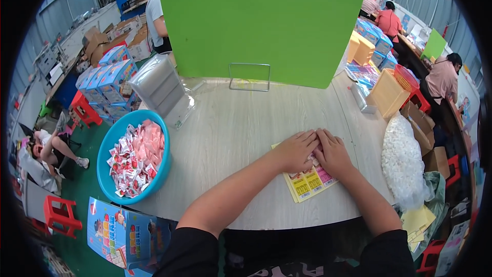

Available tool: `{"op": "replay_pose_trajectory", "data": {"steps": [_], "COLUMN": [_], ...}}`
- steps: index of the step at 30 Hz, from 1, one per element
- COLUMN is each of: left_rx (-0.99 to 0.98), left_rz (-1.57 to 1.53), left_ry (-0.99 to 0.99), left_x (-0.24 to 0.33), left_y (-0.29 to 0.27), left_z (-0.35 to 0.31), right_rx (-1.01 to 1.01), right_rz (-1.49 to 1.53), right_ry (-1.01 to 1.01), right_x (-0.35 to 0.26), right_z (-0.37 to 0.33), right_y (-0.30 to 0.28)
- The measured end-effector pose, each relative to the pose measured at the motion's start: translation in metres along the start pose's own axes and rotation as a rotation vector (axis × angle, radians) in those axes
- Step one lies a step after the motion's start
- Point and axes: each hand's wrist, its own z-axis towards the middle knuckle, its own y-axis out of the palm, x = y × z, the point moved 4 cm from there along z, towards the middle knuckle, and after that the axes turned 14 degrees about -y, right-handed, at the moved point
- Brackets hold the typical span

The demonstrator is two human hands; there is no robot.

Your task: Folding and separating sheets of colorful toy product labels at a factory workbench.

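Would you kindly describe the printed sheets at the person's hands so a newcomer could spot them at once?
From the big green panel, come down to the pale table. On its right half, the left hand and right hand cover part of the sheets. Their flat yellow-and-pink print sets them apart from the bulging white-filled bag farther right and the turquoise tub at left.

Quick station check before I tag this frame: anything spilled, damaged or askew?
Nothing looks spilled or damaged; the small packets sit inside the blue basin. Slightly askew: the yellow cards under the left hand and right hand look fanned, edges misaligned at lower left. Hands hide the rest.
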Motion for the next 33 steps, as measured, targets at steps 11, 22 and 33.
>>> {"op": "replay_pose_trajectory", "data": {"steps": [11, 22, 33], "left_rx": [-0.003, -0.044, -0.122], "left_rz": [0.007, -0.023, 0.001], "left_ry": [-0.030, -0.106, -0.144], "left_x": [0.007, 0.007, 0.020], "left_y": [-0.002, -0.006, -0.010], "left_z": [0.007, 0.009, 0.015], "right_rx": [0.015, 0.044, -0.060], "right_rz": [-0.044, -0.019, -0.012], "right_ry": [-0.074, -0.111, -0.086], "right_x": [0.006, 0.009, -0.005], "right_z": [0.009, 0.002, -0.065], "right_y": [0.000, -0.009, -0.025]}}
